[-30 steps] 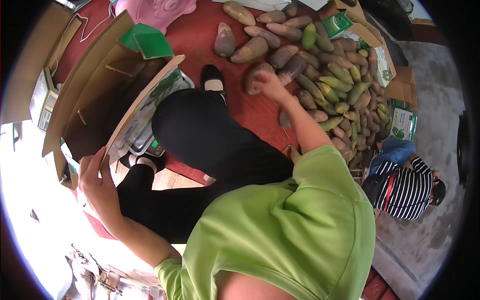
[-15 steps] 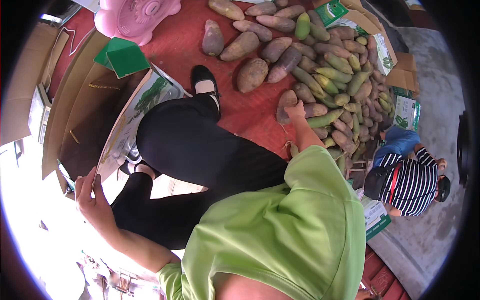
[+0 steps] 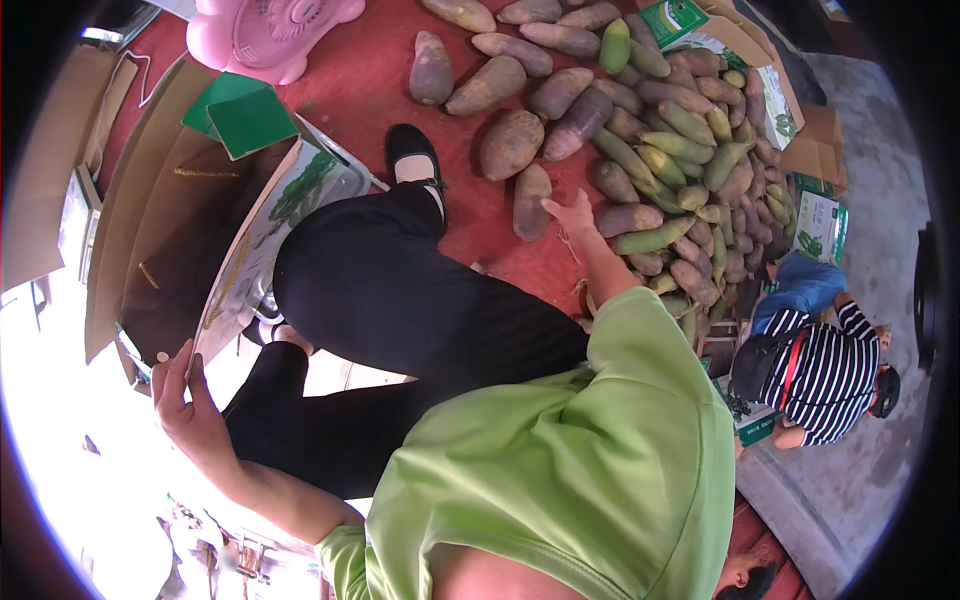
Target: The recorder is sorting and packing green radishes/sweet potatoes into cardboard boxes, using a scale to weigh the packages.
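My right hand (image 3: 572, 216) has its fingers spread beside a dusty purple-brown radish (image 3: 532, 202) on the red floor. A fingertip is at or very near its side; I cannot tell if it touches. Just beyond lies a rounder brown radish (image 3: 510, 145). To the right is a large heap of purple and green radishes (image 3: 680, 160). My left hand (image 3: 190, 400) grips the near rim of an open cardboard box (image 3: 240, 255), thumb on one side and fingers on the other. The box stands left of my legs, its inside dark.
A pink plastic basin or stool (image 3: 270, 35) lies at the upper left, above green box flaps (image 3: 250, 120). Another cardboard piece (image 3: 60, 170) stands far left. Open cartons (image 3: 815, 150) border the heap. A person in a striped shirt (image 3: 825, 380) bends over at the right.
The radish under my right hand has shifted left to beside the round one. My right hand has moved slightly left and opened from it. My left hand stays on the box rim.
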Demonstrator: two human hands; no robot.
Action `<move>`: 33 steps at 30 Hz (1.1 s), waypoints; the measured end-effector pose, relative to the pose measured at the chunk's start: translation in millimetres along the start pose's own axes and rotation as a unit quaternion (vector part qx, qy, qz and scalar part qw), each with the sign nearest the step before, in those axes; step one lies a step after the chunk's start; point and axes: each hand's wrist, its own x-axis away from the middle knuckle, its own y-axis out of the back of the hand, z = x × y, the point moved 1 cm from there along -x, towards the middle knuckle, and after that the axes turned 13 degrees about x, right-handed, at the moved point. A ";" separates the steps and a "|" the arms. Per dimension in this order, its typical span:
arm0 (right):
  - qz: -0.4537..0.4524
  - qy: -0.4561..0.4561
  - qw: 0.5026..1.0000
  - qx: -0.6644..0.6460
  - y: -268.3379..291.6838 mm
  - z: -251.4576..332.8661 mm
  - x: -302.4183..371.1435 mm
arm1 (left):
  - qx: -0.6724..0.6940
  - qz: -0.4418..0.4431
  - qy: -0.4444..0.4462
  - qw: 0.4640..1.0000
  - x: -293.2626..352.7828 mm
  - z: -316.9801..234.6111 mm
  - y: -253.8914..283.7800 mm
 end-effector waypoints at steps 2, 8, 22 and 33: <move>0.071 -0.001 0.986 -0.150 -45.5 -23.1 -27.3 | 0.011 0.006 -0.012 1.000 -6.1 -4.8 -5.1; 0.051 -0.039 0.969 -0.237 -61.8 47.2 9.1 | -0.012 -0.013 0.001 1.000 0.5 -6.6 0.7; 0.142 0.168 0.928 -0.301 0.0 52.0 22.3 | 0.004 -0.023 0.063 0.998 4.1 -13.9 5.7; 0.103 0.581 0.758 -0.277 255.9 323.0 190.9 | -0.038 -0.017 0.029 0.999 5.9 -17.8 12.1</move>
